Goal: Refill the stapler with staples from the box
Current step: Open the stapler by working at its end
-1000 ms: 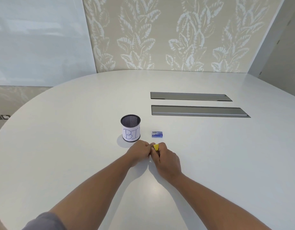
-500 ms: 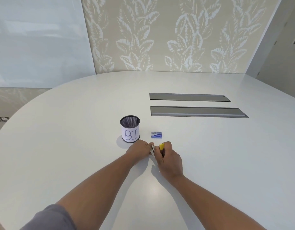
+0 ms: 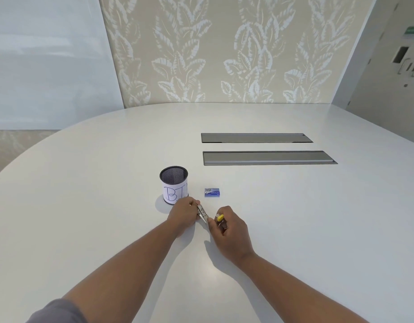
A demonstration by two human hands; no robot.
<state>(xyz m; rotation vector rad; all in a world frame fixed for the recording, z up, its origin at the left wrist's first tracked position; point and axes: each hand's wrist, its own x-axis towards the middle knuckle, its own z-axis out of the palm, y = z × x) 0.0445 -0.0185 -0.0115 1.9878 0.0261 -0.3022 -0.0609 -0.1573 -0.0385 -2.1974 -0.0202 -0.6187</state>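
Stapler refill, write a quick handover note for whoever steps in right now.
Left hand: holds the stapler's metal part on the table.
Right hand: holds its yellow part, swung apart from the metal.
Staple box: beyond the hands, right of the mesh cup, untouched; can't tell if open.
Done: stapler opened.
Left: fetch staples, load, close.

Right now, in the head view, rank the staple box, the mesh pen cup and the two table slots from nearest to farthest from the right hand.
1. Staple box: just beyond the right hand.
2. Mesh pen cup: beyond and to the left, by the left hand.
3. Nearer slot: farther back, to the right.
4. Farther slot: behind it.
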